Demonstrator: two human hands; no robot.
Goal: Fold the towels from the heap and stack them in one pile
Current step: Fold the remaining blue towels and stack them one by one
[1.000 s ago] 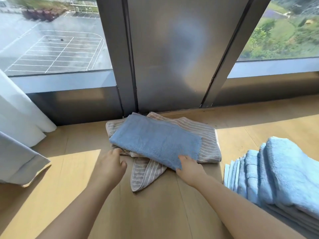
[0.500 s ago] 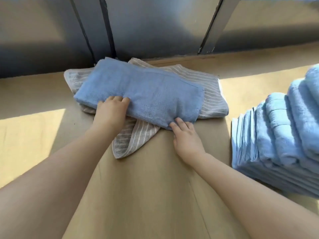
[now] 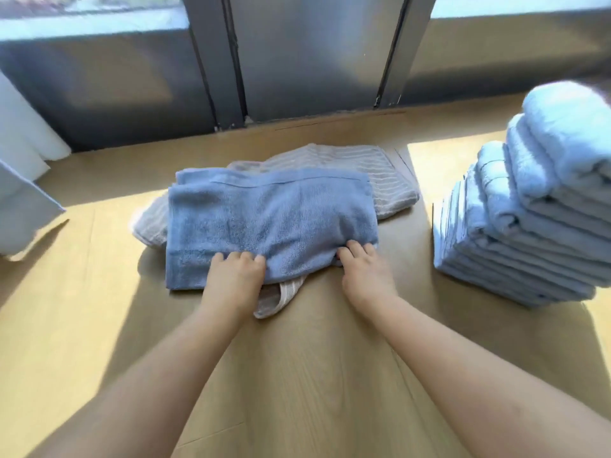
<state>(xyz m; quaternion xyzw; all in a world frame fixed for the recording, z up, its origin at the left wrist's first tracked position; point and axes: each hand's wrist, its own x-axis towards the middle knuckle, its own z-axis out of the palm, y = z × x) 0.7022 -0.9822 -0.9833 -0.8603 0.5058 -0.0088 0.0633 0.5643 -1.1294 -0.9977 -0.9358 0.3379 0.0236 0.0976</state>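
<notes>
The blue towel (image 3: 271, 219) lies folded on the floor (image 3: 314, 358), atop a striped towel (image 3: 380, 180). The left hand (image 3: 233, 276) curls its fingers over the near edge, gripping it. The right hand (image 3: 363, 272) meets the near corner, pinching or pressing, I cannot tell. Best lift both ends level, leave the striped one behind, then carry it to the pile (image 3: 515, 226) at the right.

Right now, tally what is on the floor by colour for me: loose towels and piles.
Mid-blue towel: 1
Striped grey towel: 1, lying under the blue one
Pale blue pile: 1; the towels in it are too blurred to count
Total: 3
</notes>
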